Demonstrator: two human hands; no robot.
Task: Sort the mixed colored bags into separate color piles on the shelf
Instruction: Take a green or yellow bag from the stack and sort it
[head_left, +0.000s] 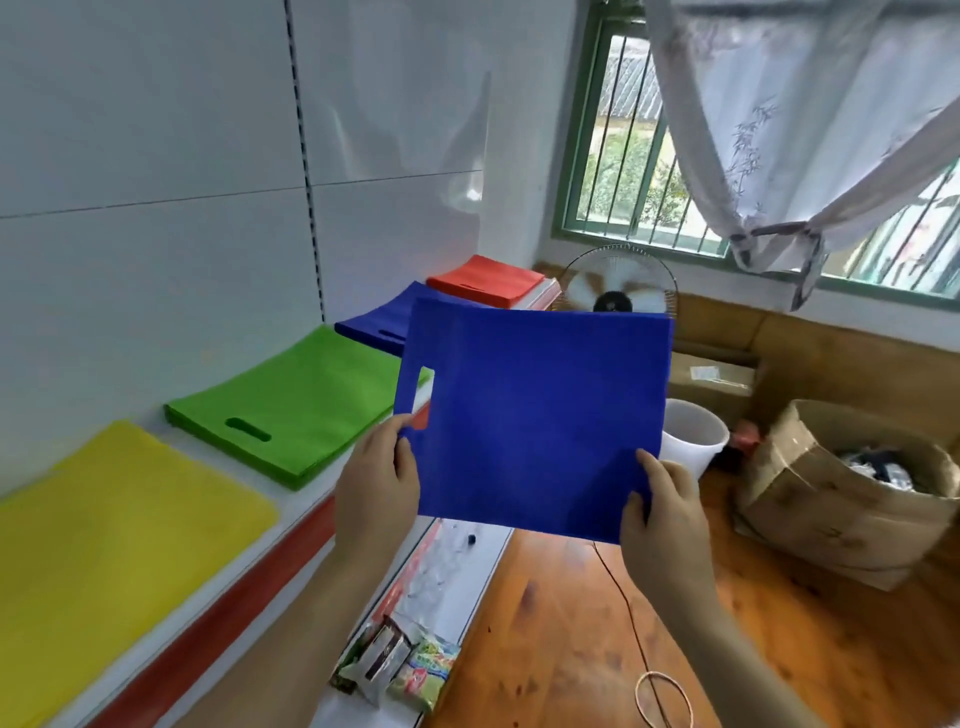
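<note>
Both hands hold one blue bag (535, 415) spread flat in the air, just off the front edge of the shelf (306, 506). The left hand (376, 486) pinches the bag's lower left corner, thumb on the front face just below the cut-out handle slot; its grip is closed on the cloth. The right hand (660, 512) pinches the lower right corner the same way, thumb on the front, the other fingers hidden behind the bag.

On the shelf, four sorted piles lie in a row. Nearest the left hand is the green pile (296, 402), its handle slot facing the shelf's front edge. On the near side of the green pile lies the yellow pile (119, 530). Beyond the green pile lies the blue pile (379, 322), partly hidden by the held bag, and beyond that the red pile (488, 280) at the far end of the shelf.

Past the shelf's far end stands a fan (618, 286). Behind the held bag's right edge a white bucket (693, 434) sits on the wooden floor (571, 623), with an open cardboard box (831, 488) near it.
</note>
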